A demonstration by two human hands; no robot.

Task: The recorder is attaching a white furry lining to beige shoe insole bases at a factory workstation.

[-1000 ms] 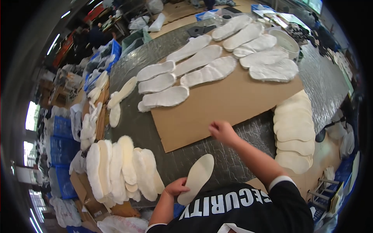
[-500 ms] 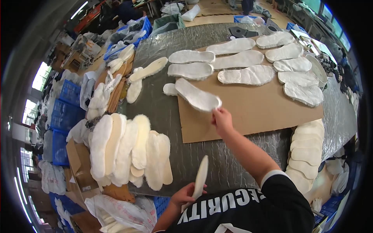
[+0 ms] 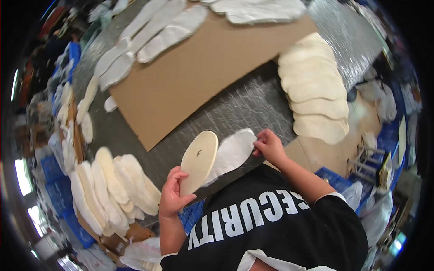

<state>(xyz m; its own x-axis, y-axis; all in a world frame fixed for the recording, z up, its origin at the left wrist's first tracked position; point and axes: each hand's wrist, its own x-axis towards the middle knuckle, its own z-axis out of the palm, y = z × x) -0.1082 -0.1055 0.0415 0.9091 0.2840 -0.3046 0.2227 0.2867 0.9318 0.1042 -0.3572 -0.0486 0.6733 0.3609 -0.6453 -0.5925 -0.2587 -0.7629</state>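
Note:
My left hand (image 3: 175, 190) grips a cream insole (image 3: 198, 160) by its lower end, thumb on one side and fingers on the other; a small dark mark shows on its face. Between thumb and fingertips, my right hand (image 3: 268, 147) pinches the tip of a whitish insole (image 3: 233, 152). That insole lies slanted just above the table's near edge, its other end partly hidden behind the cream one. Both hands are close to my body, near the front of the dark, film-covered table (image 3: 190, 131).
A brown cardboard sheet (image 3: 203, 72) covers the table's middle, with several silvery-white insoles (image 3: 174, 34) along its far side. Overlapping cream insoles (image 3: 316, 90) form a row at right. Fluffy insoles (image 3: 113, 185) are piled at left. Blue crates (image 3: 58, 180) stand beyond.
My right hand has drawn the white insole from above the cardboard back toward my body. My left hand has raised the cream insole and turned its face up. The view has shifted and rotated.

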